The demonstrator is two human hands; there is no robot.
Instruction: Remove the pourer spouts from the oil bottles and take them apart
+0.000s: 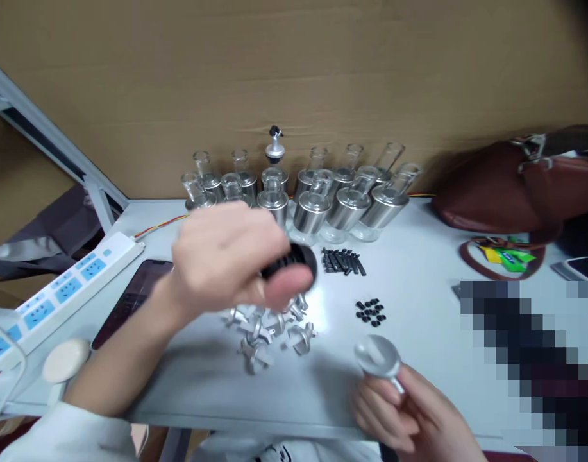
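Work looks to be at an early stage: of the bottles (pixel 313 217) standing in two rows at the back of the table (pixel 419 289), only one, in the rear row, appears to carry a silver top (pixel 275 151) with a black tip, while the other necks that show are bare. What is left seems to lie loose. A heap of silver fittings (pixel 301 338) is partly hidden by the left hand (pixel 226 256), a bundle of slim black pieces (pixel 342 262) lies in front of the bottles, and a cluster of small black pieces (pixel 370 312) sits nearer the person.

The left hand, blurred, hangs above the heap and pinches a black ribbed part (pixel 307 258) between thumb and curled fingers. The right hand (pixel 394 410), near the table's front edge, holds a silver cup-shaped fitting (pixel 378 356) from below, hollow side up, fingers wrapped beneath it. These two parts are well apart and not yet joined; whether the black one is complete I cannot tell, since the fingers cover much of it
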